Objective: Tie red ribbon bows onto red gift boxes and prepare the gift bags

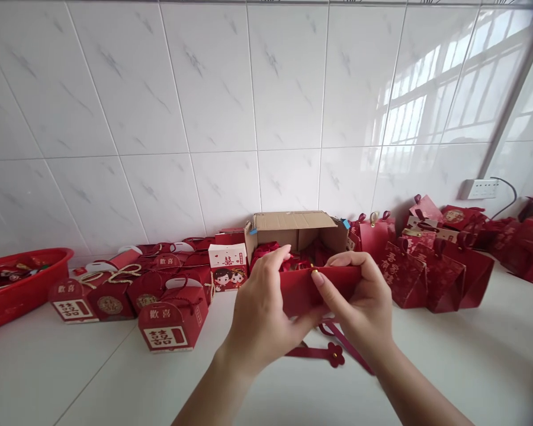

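Note:
Between my two hands, above the table, is a red gift box (pixel 299 291) with a small gold stud at its top edge. My left hand (pixel 262 307) grips its left end, thumb stretched underneath. At the right end, my right hand (pixel 366 305) wraps its fingers round the box, the thumb pressed near the gold stud. Below the hands lie dark red straps (pixel 308 352), one ending in a flower shape (pixel 336 355). Behind the box stands an open cardboard carton (pixel 295 220) with red ribbon-like pieces inside, partly hidden by my hands.
Red gift boxes (pixel 171 325) with handles stand in a group on the left. Farther left is a red basin (pixel 35 284) of small wrapped items. Peaked red gift boxes (pixel 444 275) fill the right side. A tiled wall (pixel 288 100) rises behind, with a power strip (pixel 480 189).

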